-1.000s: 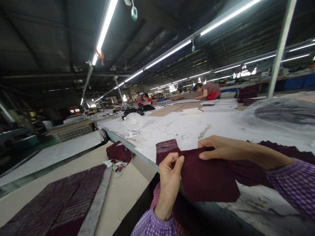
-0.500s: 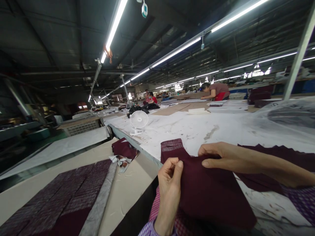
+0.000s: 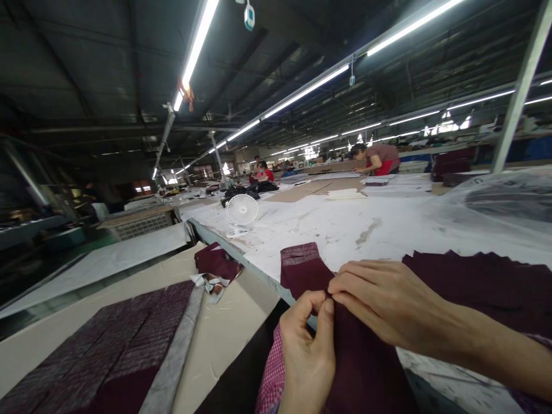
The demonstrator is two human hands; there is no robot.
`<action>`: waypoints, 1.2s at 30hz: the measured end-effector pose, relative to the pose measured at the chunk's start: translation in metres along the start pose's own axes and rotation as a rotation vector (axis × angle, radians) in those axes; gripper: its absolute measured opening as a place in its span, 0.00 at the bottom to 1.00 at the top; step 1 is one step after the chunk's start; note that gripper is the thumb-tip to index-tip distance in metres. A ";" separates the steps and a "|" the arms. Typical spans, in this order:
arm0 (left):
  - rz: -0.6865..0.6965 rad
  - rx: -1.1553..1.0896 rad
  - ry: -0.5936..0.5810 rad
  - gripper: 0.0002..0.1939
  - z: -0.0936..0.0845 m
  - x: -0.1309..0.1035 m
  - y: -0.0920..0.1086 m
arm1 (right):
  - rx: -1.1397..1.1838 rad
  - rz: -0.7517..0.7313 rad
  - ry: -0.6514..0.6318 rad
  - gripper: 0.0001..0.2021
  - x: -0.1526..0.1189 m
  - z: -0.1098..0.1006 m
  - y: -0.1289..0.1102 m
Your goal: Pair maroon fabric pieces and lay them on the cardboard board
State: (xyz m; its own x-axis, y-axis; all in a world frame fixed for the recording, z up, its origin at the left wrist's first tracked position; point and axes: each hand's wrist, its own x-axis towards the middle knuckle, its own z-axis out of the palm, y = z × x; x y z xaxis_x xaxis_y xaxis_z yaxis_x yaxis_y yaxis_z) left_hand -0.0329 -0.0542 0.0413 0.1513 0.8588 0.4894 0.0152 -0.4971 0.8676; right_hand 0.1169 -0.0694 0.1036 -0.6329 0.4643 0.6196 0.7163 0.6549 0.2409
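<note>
A dark maroon cloth piece [image 3: 364, 368] hangs from my fingertips over the near edge of the white-covered table. My left hand [image 3: 308, 345] pinches its upper edge between thumb and forefinger. Right beside those fingertips, my right hand [image 3: 383, 296] has its thumb and fingers closed on the same edge. Behind my hands lies another maroon piece with a grey-flecked band [image 3: 299, 253]. More maroon cloth with a zigzag edge [image 3: 478, 284] rests on the table to the right, partly behind my right forearm.
A small white fan [image 3: 242, 210] stands on the white table [image 3: 302, 221]. At the lower left, flecked maroon panels [image 3: 125, 333] lie on a cream surface [image 3: 235, 310], near a crumpled maroon bundle [image 3: 215, 261]. Clear plastic [image 3: 509, 201] covers the right side. People bend over tables farther back.
My right hand has moved left and down to meet my left fingertips on the cloth edge. My left hand has shifted slightly right and down. The held cloth now hangs narrower.
</note>
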 end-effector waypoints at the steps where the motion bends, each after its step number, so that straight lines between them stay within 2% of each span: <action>1: 0.041 0.038 0.006 0.12 0.000 -0.001 0.000 | -0.007 -0.011 0.003 0.15 0.000 -0.001 -0.001; 6: 0.237 0.150 0.036 0.10 -0.001 -0.003 -0.003 | -0.015 -0.037 -0.007 0.14 -0.001 -0.001 -0.005; 12: 0.332 0.314 0.065 0.09 -0.001 -0.006 -0.006 | -0.068 -0.088 -0.010 0.13 -0.003 0.001 -0.007; 15: 0.405 0.376 0.050 0.09 -0.002 -0.007 -0.008 | -0.112 -0.113 -0.009 0.14 -0.003 0.002 -0.008; 18: 0.413 0.375 0.021 0.09 -0.003 -0.007 -0.010 | -0.138 -0.137 -0.005 0.15 -0.002 0.003 -0.010; 21: 0.355 0.308 0.002 0.09 -0.003 -0.007 -0.008 | -0.103 -0.100 0.008 0.14 -0.001 0.006 -0.009; 25: 0.218 0.181 -0.011 0.11 -0.003 -0.007 -0.001 | 0.009 0.027 0.013 0.10 -0.001 0.010 -0.005; 30: -0.043 -0.012 -0.152 0.14 -0.011 -0.003 0.001 | 0.091 0.069 -0.026 0.08 0.003 0.005 0.003; 33: -0.177 -0.195 -0.204 0.15 -0.016 -0.001 -0.001 | 0.167 0.133 -0.085 0.07 0.006 0.000 0.006; 36: -0.248 -0.289 -0.166 0.16 -0.019 -0.001 -0.005 | 0.342 0.264 -0.167 0.08 0.007 -0.005 0.007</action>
State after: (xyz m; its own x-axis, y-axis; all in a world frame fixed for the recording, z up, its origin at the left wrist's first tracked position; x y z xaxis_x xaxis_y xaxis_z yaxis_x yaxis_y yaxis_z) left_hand -0.0523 -0.0506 0.0383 0.3354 0.9048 0.2623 -0.2036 -0.2023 0.9579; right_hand 0.1191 -0.0642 0.1134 -0.5001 0.7131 0.4914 0.7393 0.6470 -0.1865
